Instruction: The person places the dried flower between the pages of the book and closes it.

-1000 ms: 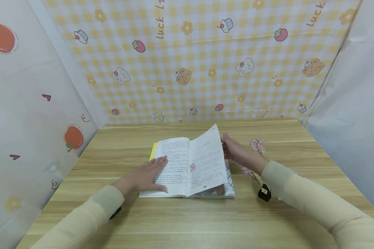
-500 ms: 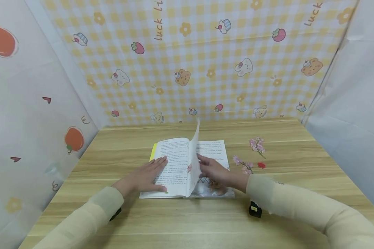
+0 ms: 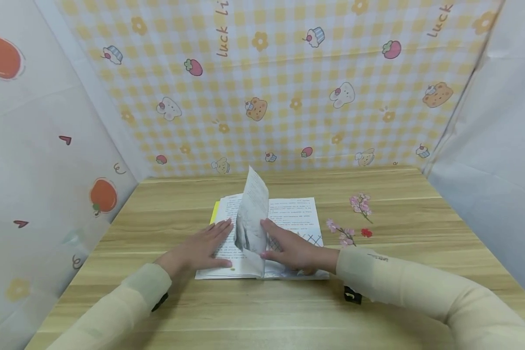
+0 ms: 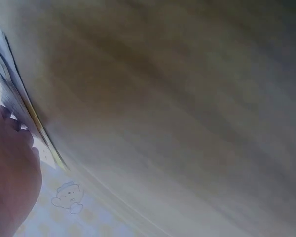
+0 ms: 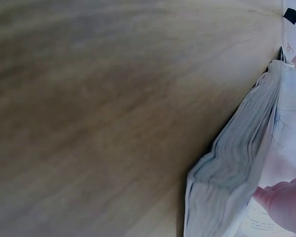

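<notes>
An open book lies on the wooden table, printed text on its pages and a picture along the lower right page. One leaf stands up from the middle, curving over to the left. My left hand rests flat on the left page with fingers spread. My right hand is against the right side of the raised leaf, thumb and forefinger apart, with the other fingers mostly hidden. In the right wrist view, the book's thick page block shows beside part of the right hand.
To the right of the book lie two pink flower sprigs and a small red flower. A checked cloth hangs behind the table, and white sheets flank it on both sides.
My right hand has moved left from the book's outer right side, swinging the leaf from the right past upright to the left. The right page is uncovered. My left hand has stayed in place.
</notes>
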{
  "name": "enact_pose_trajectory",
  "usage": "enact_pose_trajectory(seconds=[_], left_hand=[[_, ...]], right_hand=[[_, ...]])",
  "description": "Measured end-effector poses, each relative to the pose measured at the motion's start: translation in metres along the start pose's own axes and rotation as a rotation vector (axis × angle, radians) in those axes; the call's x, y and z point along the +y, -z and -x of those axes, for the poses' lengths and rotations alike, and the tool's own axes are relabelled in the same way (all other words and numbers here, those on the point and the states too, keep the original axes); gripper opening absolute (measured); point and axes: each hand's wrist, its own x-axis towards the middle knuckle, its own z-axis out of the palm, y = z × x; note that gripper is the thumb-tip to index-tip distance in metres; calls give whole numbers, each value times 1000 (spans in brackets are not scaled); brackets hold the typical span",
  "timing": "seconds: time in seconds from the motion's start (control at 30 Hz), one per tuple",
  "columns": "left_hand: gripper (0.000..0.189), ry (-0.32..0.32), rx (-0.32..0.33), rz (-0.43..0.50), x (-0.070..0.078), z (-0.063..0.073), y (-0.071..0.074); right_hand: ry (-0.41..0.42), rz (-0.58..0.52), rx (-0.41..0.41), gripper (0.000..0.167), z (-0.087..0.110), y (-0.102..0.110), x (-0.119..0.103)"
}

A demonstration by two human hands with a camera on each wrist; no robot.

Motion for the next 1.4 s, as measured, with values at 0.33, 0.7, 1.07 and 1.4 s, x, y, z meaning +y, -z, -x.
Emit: enact_pose_trajectory(seconds=[0.33, 0.7, 1.07, 1.4], left_hand=[[68, 91, 103, 122, -13, 8, 3], [52, 126, 299, 317, -24, 6, 19], [74, 32, 194, 127, -6, -6, 31], [113, -28, -7, -43, 6, -13, 14]], right_hand=[[66, 286, -80, 83, -7, -4, -6], [84, 463, -159, 80, -16, -10, -5], [71, 591, -153, 85, -21, -19, -7], [4, 665, -129, 73, -13, -32, -30]])
